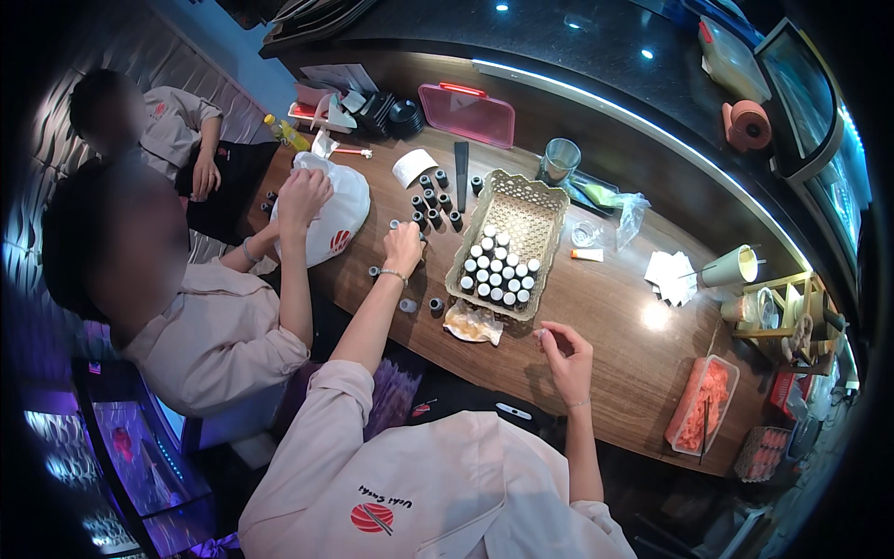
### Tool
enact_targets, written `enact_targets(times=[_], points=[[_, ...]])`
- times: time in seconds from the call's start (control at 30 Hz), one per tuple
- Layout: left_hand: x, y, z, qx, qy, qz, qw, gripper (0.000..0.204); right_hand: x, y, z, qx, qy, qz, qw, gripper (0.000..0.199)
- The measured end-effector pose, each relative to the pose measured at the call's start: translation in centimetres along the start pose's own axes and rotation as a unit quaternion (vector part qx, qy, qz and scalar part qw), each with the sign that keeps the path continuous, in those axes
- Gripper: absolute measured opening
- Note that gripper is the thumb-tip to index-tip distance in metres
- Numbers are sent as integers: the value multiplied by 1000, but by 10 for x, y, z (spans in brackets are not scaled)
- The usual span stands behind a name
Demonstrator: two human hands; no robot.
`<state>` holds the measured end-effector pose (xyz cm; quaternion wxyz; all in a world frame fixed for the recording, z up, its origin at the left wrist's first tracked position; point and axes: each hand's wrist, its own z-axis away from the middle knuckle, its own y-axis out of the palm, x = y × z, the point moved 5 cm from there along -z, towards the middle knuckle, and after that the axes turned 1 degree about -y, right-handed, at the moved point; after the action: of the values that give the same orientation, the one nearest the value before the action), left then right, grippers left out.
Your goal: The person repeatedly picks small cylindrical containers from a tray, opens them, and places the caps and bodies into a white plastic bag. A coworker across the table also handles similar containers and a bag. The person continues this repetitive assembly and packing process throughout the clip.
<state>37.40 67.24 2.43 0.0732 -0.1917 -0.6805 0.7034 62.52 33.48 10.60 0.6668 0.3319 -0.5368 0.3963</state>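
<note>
Filling is being judged as roughly a third done: the woven basket [521, 210] on the wooden desk [615, 326] is being packed with small dark bottles [498, 270], and only its near end is being taken up by upright, pale-capped ones, while the far end is being left bare. Its long axis is being run away from the person, tilted slightly to the right, with the filled end pointing back toward the person. What is being left to do is shown by a loose cluster of bottles [433, 200] standing upright just left of the basket, well apart from one another, and by a few strays [435, 304] nearer the desk edge. A white bag [340, 214] at the far left is being handled by a co-worker's hand [303, 196], not by the person.

The left hand [403, 247] is being stretched out to the desk beside the loose cluster, fingers curled down around something small; whether a bottle or a cap is being held there cannot be told. The right hand [566, 349] is being kept near the desk's near edge, below the basket, with thumb and forefinger pinched together on a tiny item too small to name. A crumpled wrapper [473, 323] is lying just beside the basket's near end.
</note>
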Motion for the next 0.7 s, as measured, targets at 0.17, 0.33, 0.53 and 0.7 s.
enact_targets(times=[0.17,0.33,0.53,0.7], points=[[-11,1,-2,43,12,-5,999,35,2,-4,-1,-4,-10,7,1000,20],[-21,10,1,80,40,-8,996,37,3,-5,0,-2,-10,3,1000,20],[-35,14,7,101,80,-28,991,41,-1,-8,3,-4,-6,-3,1000,20],[-37,14,11,90,103,-25,990,43,-5,-10,5,-3,-14,6,1000,19]])
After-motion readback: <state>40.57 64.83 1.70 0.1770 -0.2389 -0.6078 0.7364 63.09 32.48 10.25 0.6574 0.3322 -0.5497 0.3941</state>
